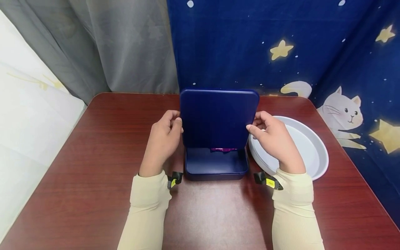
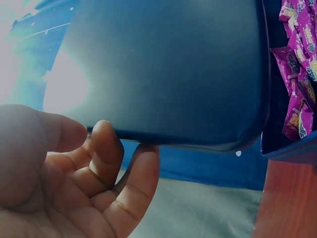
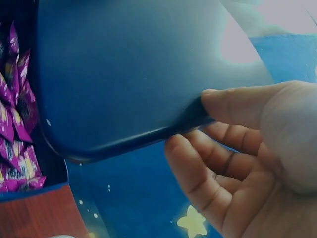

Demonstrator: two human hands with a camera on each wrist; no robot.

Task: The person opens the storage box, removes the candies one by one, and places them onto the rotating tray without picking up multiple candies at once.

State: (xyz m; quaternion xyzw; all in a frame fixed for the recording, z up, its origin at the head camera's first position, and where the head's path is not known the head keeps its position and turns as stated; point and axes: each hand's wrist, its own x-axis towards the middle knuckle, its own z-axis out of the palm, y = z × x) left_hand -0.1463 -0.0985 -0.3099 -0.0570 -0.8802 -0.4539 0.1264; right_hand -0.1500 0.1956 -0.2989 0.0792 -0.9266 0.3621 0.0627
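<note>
A dark blue rectangular lid [image 1: 219, 119] stands nearly upright over a matching dark blue box [image 1: 216, 176]. My left hand [image 1: 163, 142] holds the lid's left edge between thumb and fingers. On the opposite edge, my right hand [image 1: 277, 143] pinches the lid, thumb on the near face and fingers behind. Both wrist views show small purple-wrapped candies [image 2: 298, 74] piled in the box beyond the lid. From the head view the lid hides most of them, leaving a purple strip [image 1: 223, 149] just under its lower edge. The box's near part shows its bare dark bottom.
A round white tray [image 1: 322, 158] with a raised rim lies to the right, partly under my right forearm. The reddish-brown wooden table [image 1: 103, 166] carries everything. Behind it hang a grey curtain [image 1: 137, 45] and a blue one [image 1: 225, 45] with stars and a cat.
</note>
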